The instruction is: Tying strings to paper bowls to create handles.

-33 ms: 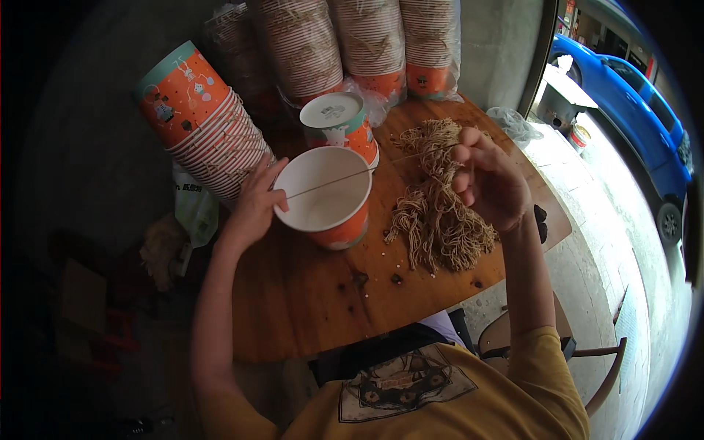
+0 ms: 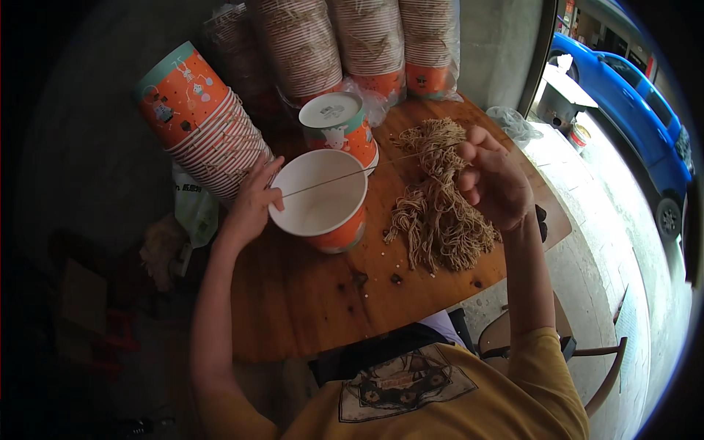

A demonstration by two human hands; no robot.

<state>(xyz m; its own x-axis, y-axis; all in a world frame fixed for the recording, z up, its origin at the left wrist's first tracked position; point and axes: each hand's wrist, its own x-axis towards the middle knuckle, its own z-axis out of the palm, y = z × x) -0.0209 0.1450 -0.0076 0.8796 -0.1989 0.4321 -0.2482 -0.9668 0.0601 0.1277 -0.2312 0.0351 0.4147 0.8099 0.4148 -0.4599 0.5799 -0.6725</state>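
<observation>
- Across the middle of the view: wooden desk [image 2: 293, 315], everything else on or over it.
- Far edge: tall stacks of orange-and-white paper tubs [image 2: 370, 44], bagged in clear plastic.
- Left side: leaning tub stack [image 2: 209, 121], right beside the left hand's fingers.
- Right of centre: bundle of tan strands [image 2: 447, 220], loose and tangled, lying flat.
- Behind the open tub: upturned tub [image 2: 356, 139], base up.
- Centre-left: open tub [image 2: 319, 202], mouth up, nothing inside.
- Left hand [image 2: 253, 198]: thumb hooked over tub rim, fingers outside, gripping it.
- Right hand [image 2: 495, 176]: over the bundle, thumb and forefinger pinching the strand, other fingers curled.
- Between hands: single strand [image 2: 330, 180], taut across tub mouth.
</observation>
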